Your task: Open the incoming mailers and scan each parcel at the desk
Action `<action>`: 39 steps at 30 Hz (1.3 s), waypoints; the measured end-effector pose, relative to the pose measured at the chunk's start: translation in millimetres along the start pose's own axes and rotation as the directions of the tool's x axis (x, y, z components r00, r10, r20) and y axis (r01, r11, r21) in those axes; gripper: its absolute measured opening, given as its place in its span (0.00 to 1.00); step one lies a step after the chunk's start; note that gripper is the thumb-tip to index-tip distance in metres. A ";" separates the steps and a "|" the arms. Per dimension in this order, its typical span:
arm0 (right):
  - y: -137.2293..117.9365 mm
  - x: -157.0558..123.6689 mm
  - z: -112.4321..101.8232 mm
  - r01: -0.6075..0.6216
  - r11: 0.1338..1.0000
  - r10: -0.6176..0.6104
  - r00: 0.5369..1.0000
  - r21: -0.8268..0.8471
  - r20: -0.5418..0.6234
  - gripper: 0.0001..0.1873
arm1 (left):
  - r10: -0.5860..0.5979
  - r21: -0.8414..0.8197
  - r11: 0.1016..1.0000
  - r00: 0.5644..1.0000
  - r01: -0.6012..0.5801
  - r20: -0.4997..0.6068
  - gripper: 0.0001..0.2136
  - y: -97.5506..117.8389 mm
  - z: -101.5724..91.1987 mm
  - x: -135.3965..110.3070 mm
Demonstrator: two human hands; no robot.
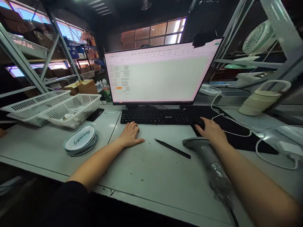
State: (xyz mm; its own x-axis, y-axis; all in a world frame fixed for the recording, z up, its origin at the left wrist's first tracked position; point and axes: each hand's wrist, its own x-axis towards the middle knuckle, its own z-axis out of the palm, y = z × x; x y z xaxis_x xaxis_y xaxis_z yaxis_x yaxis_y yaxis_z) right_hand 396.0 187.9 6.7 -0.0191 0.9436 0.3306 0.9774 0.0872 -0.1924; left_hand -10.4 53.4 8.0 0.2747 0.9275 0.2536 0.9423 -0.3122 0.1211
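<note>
My left hand [130, 135] rests on the white table, fingertips at the left front edge of the black keyboard [153, 117], thumb stretched out to the side. It holds nothing. Over a dark computer mouse [198, 121] lies my right hand [213, 130], which hides part of it; the black mouse pad [239, 134] is beneath. Behind the keyboard stands a monitor [161, 75] showing a spreadsheet. A black pen [172, 148] lies between my hands. Close to my right wrist and forearm is a grey handheld barcode scanner [213, 164], its handle wrapped in clear plastic.
White plastic baskets [71, 108] stand at the left, beside a black phone [95, 114]. A round zip pouch [80, 140] lies nearer. A green-labelled bottle [106, 91] stands by the monitor. White cables [236, 121], a cream container [258, 101] and a fan [258, 37] are at right.
</note>
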 end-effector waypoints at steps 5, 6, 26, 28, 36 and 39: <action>-1.7 -1.4 -2.5 0.011 1.000 -0.011 1.000 0.007 -0.005 0.34 | -0.248 -0.004 0.969 0.963 0.249 -0.106 0.28 -19.5 10.4 22.9; -1.3 -1.3 -2.1 0.022 1.000 -0.022 1.000 0.003 -0.012 0.34 | -0.280 -0.010 0.960 0.953 0.281 -0.119 0.28 -21.7 11.6 25.2; 7.8 4.1 9.1 0.023 0.996 -0.026 0.999 -0.084 -0.036 0.29 | -0.372 -0.030 0.927 0.902 0.375 -0.217 0.38 -15.8 21.2 36.5; 8.6 4.8 9.2 0.017 0.996 -0.020 0.999 -0.090 -0.030 0.28 | -0.373 -0.060 0.928 0.907 0.368 -0.197 0.38 -16.5 20.9 36.6; 9.2 6.6 9.7 0.017 0.994 -0.022 0.999 -0.104 -0.044 0.27 | -0.379 -0.088 0.925 0.911 0.369 -0.163 0.37 -16.7 18.7 36.5; 8.7 5.4 10.3 0.019 0.994 -0.025 0.998 -0.109 -0.056 0.26 | -0.377 -0.092 0.926 0.910 0.366 -0.170 0.36 -15.7 17.8 36.3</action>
State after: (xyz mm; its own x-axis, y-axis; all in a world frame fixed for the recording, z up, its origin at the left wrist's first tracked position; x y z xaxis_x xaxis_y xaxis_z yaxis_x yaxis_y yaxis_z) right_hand 402.2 197.1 -2.7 -0.0320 0.9217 0.3866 0.9940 0.0700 -0.0846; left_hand -11.9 95.6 -1.8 -0.1377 0.9270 0.3488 0.9555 0.0316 0.2931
